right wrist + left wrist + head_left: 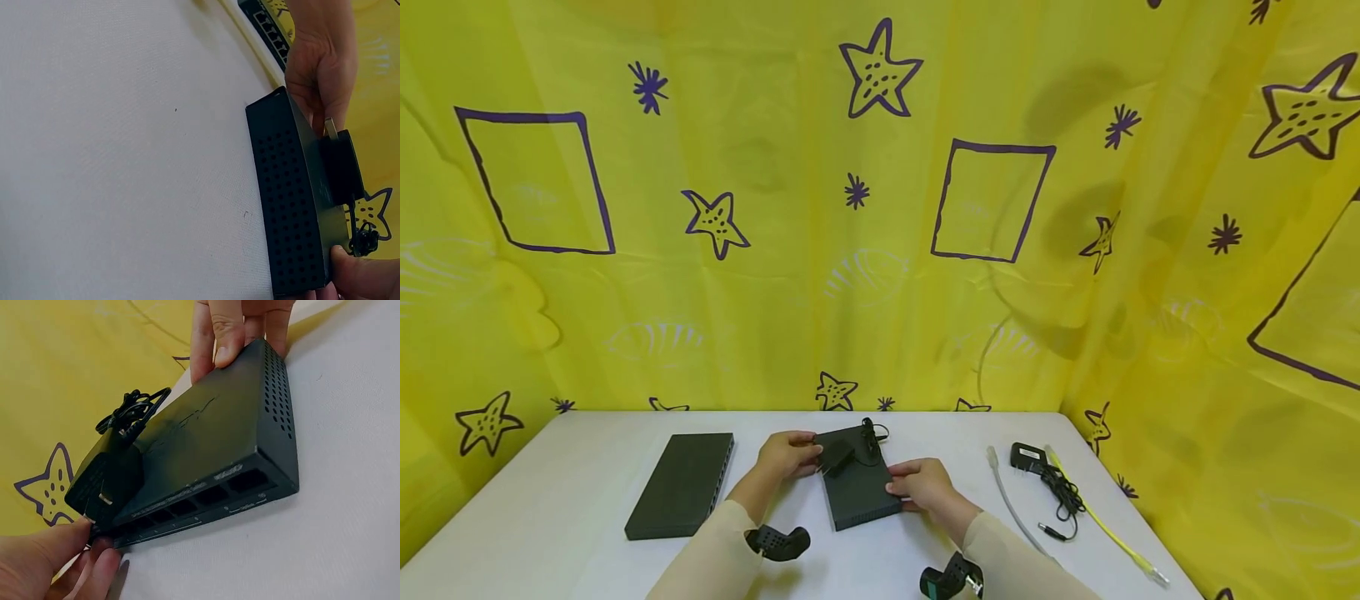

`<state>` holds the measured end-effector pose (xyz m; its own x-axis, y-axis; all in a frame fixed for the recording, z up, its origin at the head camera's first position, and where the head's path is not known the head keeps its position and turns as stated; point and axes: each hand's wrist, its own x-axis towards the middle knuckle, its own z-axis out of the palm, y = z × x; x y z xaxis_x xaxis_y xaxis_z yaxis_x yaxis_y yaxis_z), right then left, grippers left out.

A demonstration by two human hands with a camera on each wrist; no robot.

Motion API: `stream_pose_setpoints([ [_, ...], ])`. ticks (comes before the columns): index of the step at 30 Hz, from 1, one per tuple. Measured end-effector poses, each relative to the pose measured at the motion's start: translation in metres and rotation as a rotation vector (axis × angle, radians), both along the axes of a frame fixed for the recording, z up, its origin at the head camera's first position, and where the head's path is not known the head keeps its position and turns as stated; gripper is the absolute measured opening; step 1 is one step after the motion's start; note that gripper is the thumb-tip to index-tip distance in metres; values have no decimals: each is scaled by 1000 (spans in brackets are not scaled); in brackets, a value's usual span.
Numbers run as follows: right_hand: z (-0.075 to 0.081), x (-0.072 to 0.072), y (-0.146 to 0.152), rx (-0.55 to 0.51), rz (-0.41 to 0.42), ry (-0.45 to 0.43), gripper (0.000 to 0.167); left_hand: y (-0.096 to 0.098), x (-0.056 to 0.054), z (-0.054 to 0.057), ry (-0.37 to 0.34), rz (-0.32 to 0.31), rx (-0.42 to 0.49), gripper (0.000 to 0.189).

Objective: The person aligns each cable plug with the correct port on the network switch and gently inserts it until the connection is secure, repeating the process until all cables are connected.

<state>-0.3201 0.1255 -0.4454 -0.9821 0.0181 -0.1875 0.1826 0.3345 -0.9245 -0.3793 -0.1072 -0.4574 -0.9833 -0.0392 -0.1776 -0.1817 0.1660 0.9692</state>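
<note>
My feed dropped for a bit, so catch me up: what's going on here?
The left hand and right hand grip a switch from opposite sides, with an adapter and its bundled cord on top. Whether it is fully resting on the table is hard to tell. Another switch lies to the left; a grey cable, second adapter and yellow cable lie to the right.

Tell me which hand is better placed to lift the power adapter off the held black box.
Probably the left hand: its thumb is right by the prongs of the power adapter, while the right hand grips the black box on the opposite side.
</note>
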Motion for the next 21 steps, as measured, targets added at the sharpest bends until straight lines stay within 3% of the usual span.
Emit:
stream_pose_setpoints([
  [13, 0, -5, -1, 0, 7, -10, 29, -8, 13, -6, 84, 45, 35, 39],
  [21, 2, -11, -2, 12, -2, -17, 28, -9, 17, -8, 93, 66, 38, 39],
])
